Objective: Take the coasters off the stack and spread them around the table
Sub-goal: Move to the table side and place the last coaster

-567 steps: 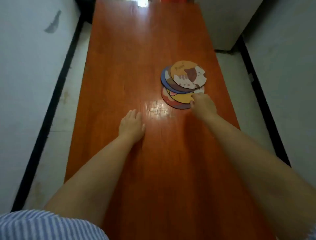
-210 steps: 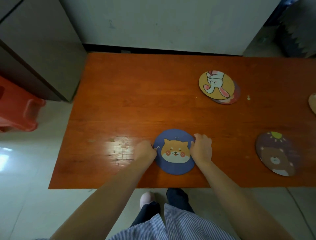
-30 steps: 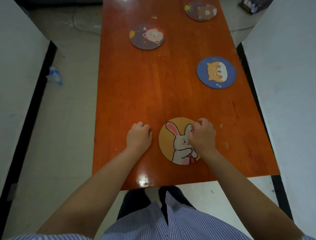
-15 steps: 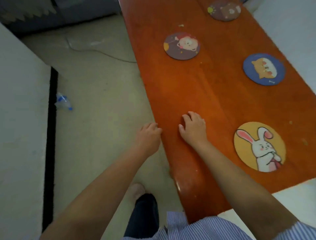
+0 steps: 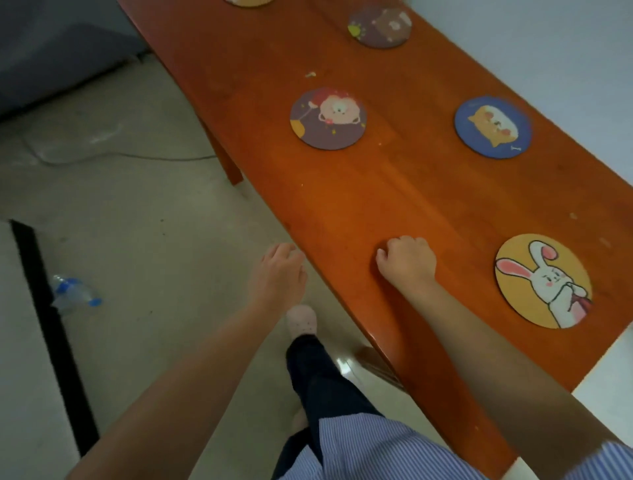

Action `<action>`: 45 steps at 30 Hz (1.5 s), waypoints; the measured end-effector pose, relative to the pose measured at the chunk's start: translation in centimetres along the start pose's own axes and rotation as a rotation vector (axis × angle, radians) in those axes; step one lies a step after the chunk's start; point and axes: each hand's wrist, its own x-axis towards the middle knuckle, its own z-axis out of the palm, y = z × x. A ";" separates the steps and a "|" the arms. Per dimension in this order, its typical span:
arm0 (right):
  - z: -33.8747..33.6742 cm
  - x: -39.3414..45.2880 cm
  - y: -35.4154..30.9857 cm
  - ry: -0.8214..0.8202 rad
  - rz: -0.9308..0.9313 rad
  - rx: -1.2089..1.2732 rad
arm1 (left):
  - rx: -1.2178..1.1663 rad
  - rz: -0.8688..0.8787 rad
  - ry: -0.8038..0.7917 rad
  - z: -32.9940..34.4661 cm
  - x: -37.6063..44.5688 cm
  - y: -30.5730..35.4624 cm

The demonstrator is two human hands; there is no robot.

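Here, 4 coasters lie flat and well apart on the table (image 5: 394, 205): the rabbit coaster (image 5: 543, 281) near the front edge, the blue dog coaster (image 5: 492, 127) behind it, the purple coaster (image 5: 328, 118) toward the left side, and a dark bear coaster (image 5: 379, 26) farther back. A 5th just shows at the top edge (image 5: 248, 2). No stack is in view, so the spreading looks done or nearly so.

The right hand (image 5: 406, 262) rests on bare wood left of the rabbit coaster, fingers curled loosely, gripping nothing. The left hand (image 5: 279, 270) hangs off the table edge over the floor, fingers relaxed and empty.

To finish well, I would check for overlaps or a coaster crowding an edge, then nudge any such one with flat fingertips rather than lifting it.
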 end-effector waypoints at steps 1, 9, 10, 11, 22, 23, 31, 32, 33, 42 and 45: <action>-0.3 1.1 -0.3 -0.022 0.031 0.004 | 0.016 0.025 0.000 -0.6 1.5 -0.7; -3.6 12.3 -6.3 0.057 0.055 0.313 | 0.127 0.048 -0.087 -6.4 15.4 -6.3; -4.1 13.7 -7.2 0.053 0.122 0.409 | 0.131 0.052 -0.095 -6.9 17.0 -6.7; -4.6 15.1 -8.0 0.053 0.214 0.511 | 0.129 0.050 -0.102 -7.4 18.4 -7.0; -6.8 23.1 -14.5 -0.087 0.935 0.652 | 0.093 0.221 -0.412 -8.8 27.4 -10.5; -7.0 23.4 -14.9 -0.104 1.019 0.700 | 0.082 0.279 -0.441 -9.1 28.4 -11.1; -7.2 22.9 -14.7 0.044 1.188 0.942 | -0.009 0.292 -0.523 -10.9 33.4 -12.7; -7.1 22.4 -14.8 0.067 1.180 0.936 | -0.037 0.272 -0.532 -11.0 33.8 -12.5; -6.9 21.9 -14.9 0.088 1.172 0.927 | -0.072 0.252 -0.544 -11.0 34.1 -12.1; -5.1 14.8 -17.6 -0.063 0.973 0.894 | -0.041 0.123 -0.627 -8.9 33.2 -9.2; -5.0 13.9 -19.1 -0.128 0.899 0.844 | 0.039 0.134 -0.576 -9.2 33.0 -10.9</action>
